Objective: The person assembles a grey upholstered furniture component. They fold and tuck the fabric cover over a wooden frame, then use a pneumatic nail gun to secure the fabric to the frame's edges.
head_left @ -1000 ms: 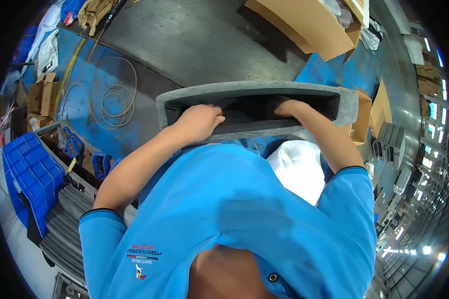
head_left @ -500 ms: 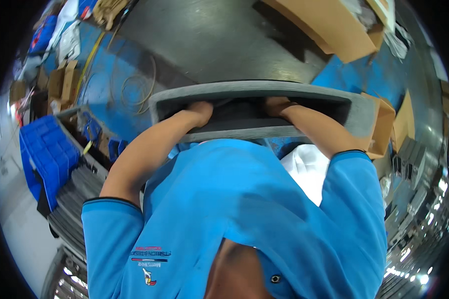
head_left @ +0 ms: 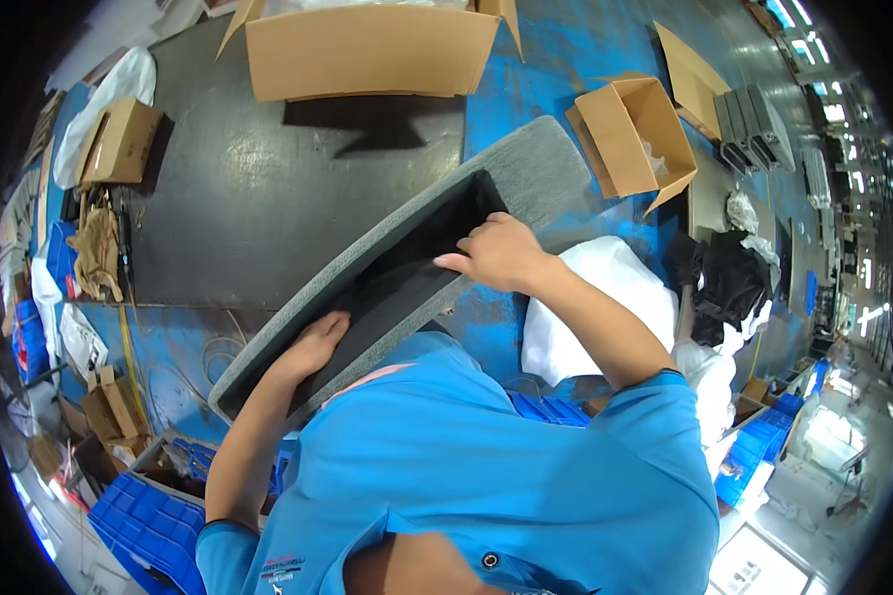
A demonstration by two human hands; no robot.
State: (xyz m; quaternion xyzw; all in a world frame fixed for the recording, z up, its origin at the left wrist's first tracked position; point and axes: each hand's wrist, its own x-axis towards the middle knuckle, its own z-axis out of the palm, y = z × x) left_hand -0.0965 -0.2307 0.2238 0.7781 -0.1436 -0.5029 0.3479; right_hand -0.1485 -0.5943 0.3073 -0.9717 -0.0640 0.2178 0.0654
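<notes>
A long, hollow trough-like part (head_left: 556, 164), covered outside in grey carpet-like fabric and black within, lies slantwise in front of my body. Its far right end is higher in view, and its left end comes down by my left forearm. My left hand (head_left: 316, 345) reaches into the cavity near the left end, holding it by the inside, with some fingertips hidden. Over the near rim toward the right end, my right hand (head_left: 504, 253) is bent into the opening, thumb showing and fingers curled at the inner wall. The near long side is close to my blue shirt.
A large open carton (head_left: 372, 55) stands on a dark sheet (head_left: 208, 228) ahead. A smaller open carton (head_left: 645, 134) sits right of the part, with grey parts (head_left: 754, 129) beyond. White bundled material (head_left: 600, 307) lies at my right, a blue crate (head_left: 154, 526) at lower left.
The trough-like part has turned from level to slanting, its right end swinging away and up. My right hand has come further out of the cavity. The view has swung to the right.
</notes>
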